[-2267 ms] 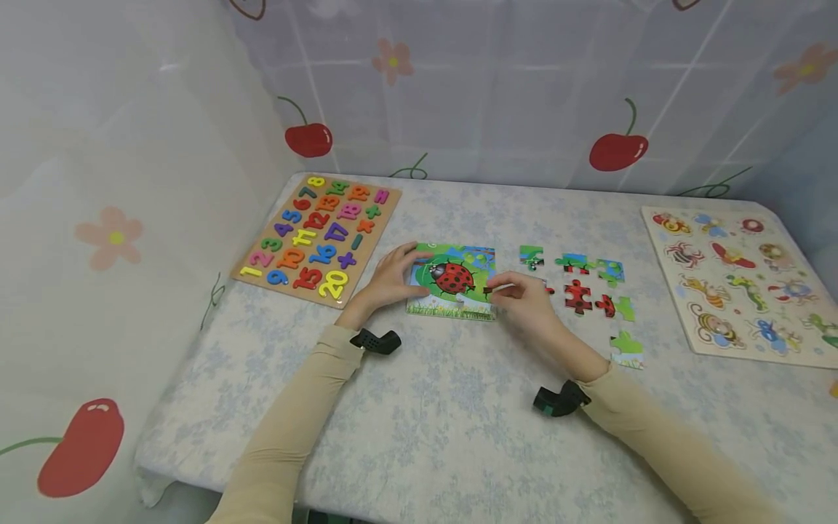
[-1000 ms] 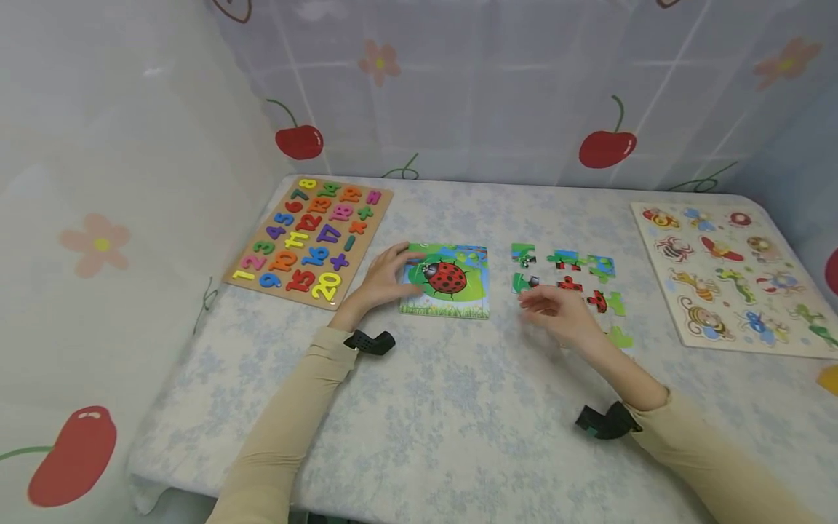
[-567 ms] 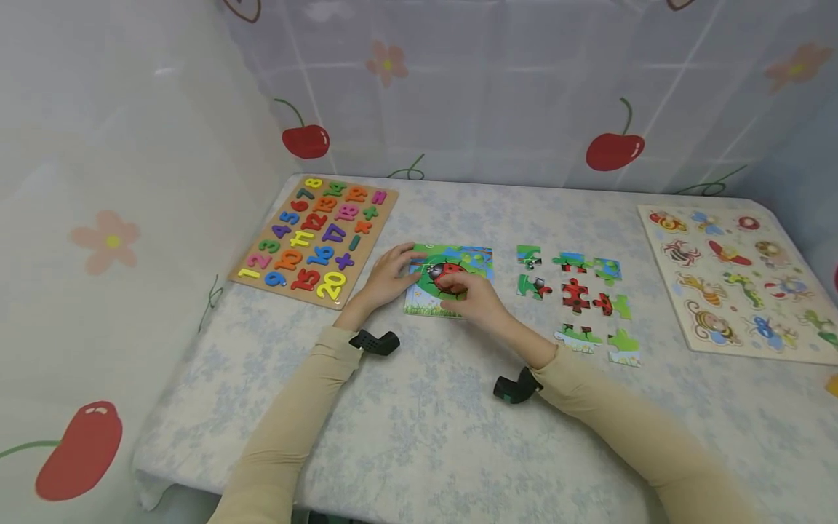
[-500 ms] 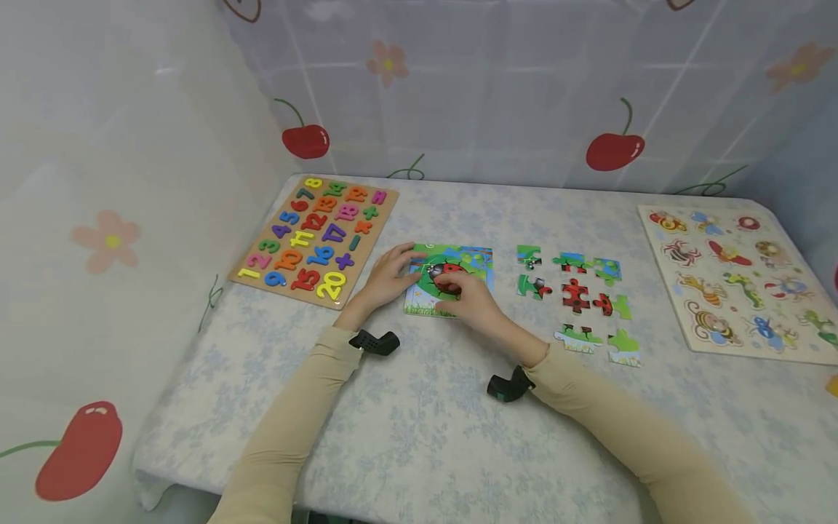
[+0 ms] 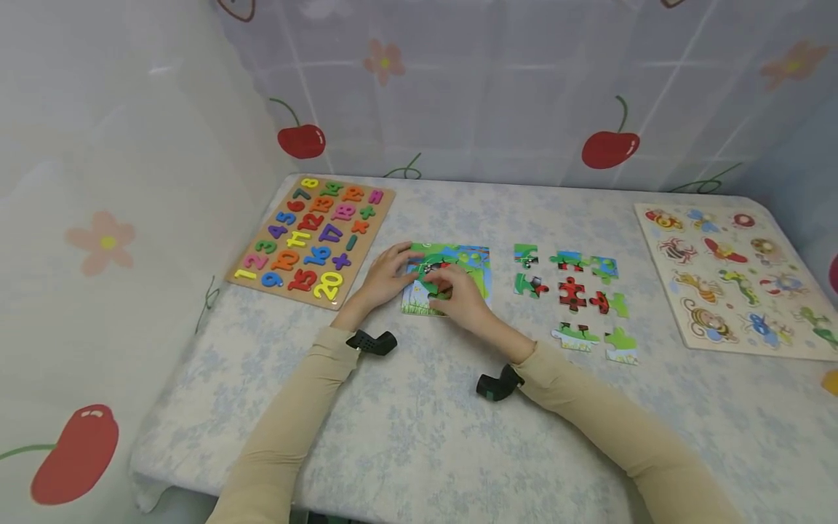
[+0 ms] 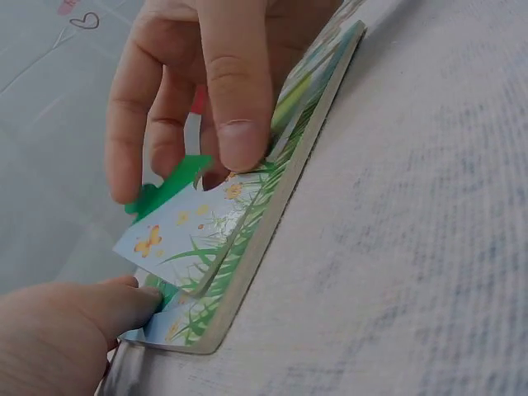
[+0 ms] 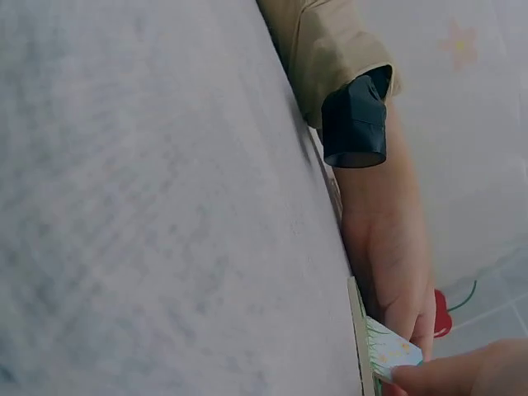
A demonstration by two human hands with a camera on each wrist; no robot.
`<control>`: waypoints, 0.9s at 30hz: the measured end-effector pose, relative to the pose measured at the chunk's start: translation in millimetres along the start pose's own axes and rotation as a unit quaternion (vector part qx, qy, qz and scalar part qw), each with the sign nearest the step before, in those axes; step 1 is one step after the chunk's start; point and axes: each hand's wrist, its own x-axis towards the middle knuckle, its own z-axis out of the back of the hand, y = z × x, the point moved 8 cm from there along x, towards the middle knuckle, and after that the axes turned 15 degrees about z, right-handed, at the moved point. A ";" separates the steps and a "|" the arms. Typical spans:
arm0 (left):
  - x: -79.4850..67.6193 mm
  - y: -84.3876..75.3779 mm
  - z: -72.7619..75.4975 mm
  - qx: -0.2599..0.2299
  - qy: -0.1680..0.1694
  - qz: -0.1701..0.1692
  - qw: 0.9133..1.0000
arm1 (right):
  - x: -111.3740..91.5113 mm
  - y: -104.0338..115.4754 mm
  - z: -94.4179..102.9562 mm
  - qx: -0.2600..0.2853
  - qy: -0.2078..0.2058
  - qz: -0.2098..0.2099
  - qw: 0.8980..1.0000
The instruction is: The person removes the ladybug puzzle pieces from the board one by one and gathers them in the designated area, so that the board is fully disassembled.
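A ladybug jigsaw board (image 5: 480, 256) lies at mid-table. My right hand (image 5: 463, 300) is over its front part, pinching a puzzle piece (image 6: 186, 235). That piece shows grass and a butterfly on pale blue, with green at its far side. In the left wrist view it stands tilted up out of the board's front left corner. My left hand (image 5: 386, 276) rests at the board's left edge with fingers spread, its thumb close to the lifted piece. Much of the ladybug picture is hidden behind my right hand.
Several loose puzzle pieces (image 5: 572, 294) lie in rough rows right of the board. A wooden number board (image 5: 358, 253) lies to the back left, an insect peg board (image 5: 695, 331) to the right. Behind the table hangs a cherry-print curtain (image 5: 458, 131).
My right hand left the loose pieces on the right, came back over the board and has now tilted up the front left piece. The left hand has stayed at the board's left edge.
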 end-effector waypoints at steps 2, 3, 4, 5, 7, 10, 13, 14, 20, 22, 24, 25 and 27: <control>0.3 0.5 0.0 0.000 -0.001 0.001 1.000 | -0.8 -4.1 4.6 0.040 -0.024 -0.015 0.999; 0.4 0.5 -0.1 0.000 -0.001 0.001 1.000 | -1.8 -7.0 7.9 0.060 -0.036 -0.030 0.997; 0.6 0.4 -0.3 0.001 -0.001 0.001 1.000 | -3.6 -10.3 12.1 0.078 -0.045 -0.047 0.995; 0.7 0.2 -0.7 0.002 0.000 0.000 1.000 | -6.0 -13.9 17.3 0.089 -0.053 -0.065 0.993; 0.7 0.1 -1.3 0.003 0.001 -0.001 1.000 | -12.6 -19.8 29.0 0.101 -0.062 -0.096 0.988; 0.1 0.5 -1.6 0.000 0.003 0.000 1.000 | -28.0 -24.6 48.6 0.106 -0.059 -0.119 0.985; -0.8 1.3 -1.1 -0.004 0.003 0.003 1.000 | -46.0 -23.1 69.6 0.090 -0.053 -0.114 0.988; -1.1 1.6 -0.8 -0.005 0.003 0.003 1.000 | -52.3 -22.7 76.4 0.085 -0.053 -0.112 0.989; -3.1 3.6 1.8 -0.007 0.000 0.004 1.000 | -88.2 -18.5 109.7 0.032 -0.068 -0.109 0.991; -3.4 4.8 2.1 -0.003 -0.001 0.005 1.000 | -98.3 -17.7 114.8 0.019 -0.064 -0.115 0.991; -3.4 6.4 2.2 0.002 -0.002 0.007 1.000 | -106.7 -17.9 116.4 0.014 -0.055 -0.122 0.991; -3.5 6.9 2.4 0.004 -0.003 0.008 1.000 | -109.7 -18.2 116.4 0.011 -0.049 -0.123 0.991; -3.9 7.8 3.0 0.004 -0.004 0.009 1.000 | -113.6 -19.1 115.4 0.005 -0.040 -0.121 0.992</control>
